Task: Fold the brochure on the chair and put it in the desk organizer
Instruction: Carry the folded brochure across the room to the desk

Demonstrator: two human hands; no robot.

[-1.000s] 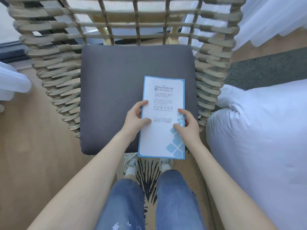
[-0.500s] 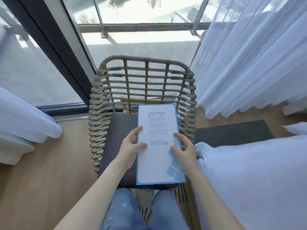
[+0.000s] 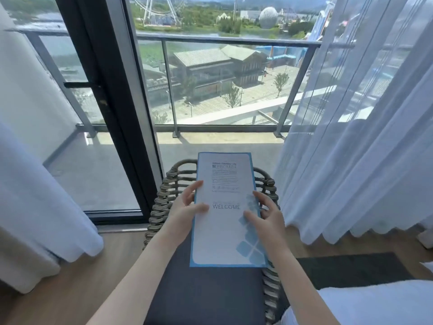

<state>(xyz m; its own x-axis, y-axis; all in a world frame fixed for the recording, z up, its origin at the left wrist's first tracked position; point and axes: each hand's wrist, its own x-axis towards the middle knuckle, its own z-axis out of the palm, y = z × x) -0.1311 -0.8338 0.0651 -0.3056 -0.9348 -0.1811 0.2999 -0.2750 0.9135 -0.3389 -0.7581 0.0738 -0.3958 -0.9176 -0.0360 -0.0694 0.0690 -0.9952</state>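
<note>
The brochure (image 3: 225, 221) is a tall white sheet with a blue border and the word WELCOME, held up flat above the wicker chair (image 3: 164, 198) and its dark grey cushion (image 3: 201, 294). My left hand (image 3: 185, 212) grips its left edge, thumb on the front. My right hand (image 3: 264, 219) holds the right edge, fingers spread over the blue pattern. The desk organizer is not in view.
A glass balcony door with a black frame (image 3: 112, 113) stands behind the chair. White curtains hang at left (image 3: 35, 184) and right (image 3: 351, 160). A white bed corner (image 3: 375, 303) lies at the lower right, beside a dark rug (image 3: 346, 266) on the wooden floor.
The brochure has been lifted off the cushion in both hands. My view has risen from the seat to the window and balcony.
</note>
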